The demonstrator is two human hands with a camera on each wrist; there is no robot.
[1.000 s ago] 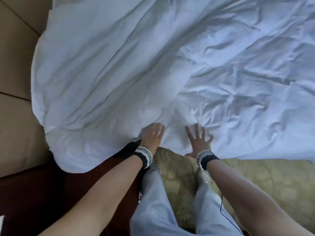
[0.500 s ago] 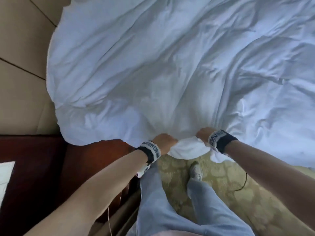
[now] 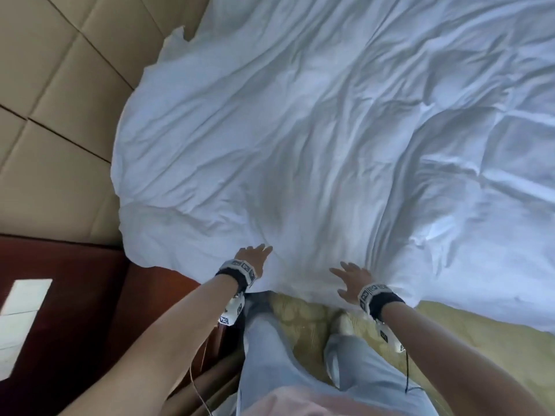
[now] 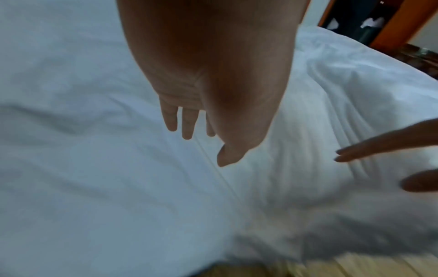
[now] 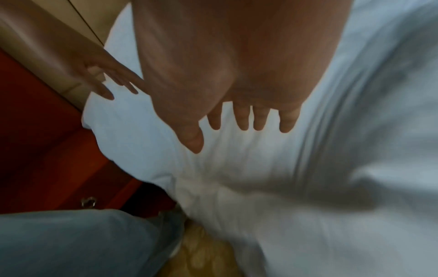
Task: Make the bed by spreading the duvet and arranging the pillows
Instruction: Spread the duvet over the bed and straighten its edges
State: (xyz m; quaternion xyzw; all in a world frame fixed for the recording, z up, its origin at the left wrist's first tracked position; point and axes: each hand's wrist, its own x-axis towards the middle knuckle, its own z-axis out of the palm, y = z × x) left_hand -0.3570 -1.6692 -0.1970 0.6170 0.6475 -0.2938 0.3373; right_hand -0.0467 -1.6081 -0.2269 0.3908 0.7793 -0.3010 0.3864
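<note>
A white, wrinkled duvet point(image 3: 315, 130) covers the bed and fills most of the head view; its near edge hangs over the bed side in front of my legs. My left hand point(image 3: 253, 256) is open, fingers straight, just above the duvet's near edge. My right hand point(image 3: 350, 276) is open too, fingers spread, a little to the right over the same edge. In the left wrist view my left hand point(image 4: 194, 129) hovers over the duvet point(image 4: 94, 168). In the right wrist view my right hand point(image 5: 239, 123) hovers over the duvet point(image 5: 284, 178). No pillow is in view.
A beige padded headboard point(image 3: 60, 121) stands at the left. A dark red wooden nightstand point(image 3: 75, 295) with a white paper point(image 3: 21, 313) sits at the lower left. Yellow patterned carpet point(image 3: 480, 331) lies under my feet, along the bed side.
Half a second ago both hands gripped the bunched duvet edge; they have now let it go and opened. The duvet has settled flatter and the view has shifted right.
</note>
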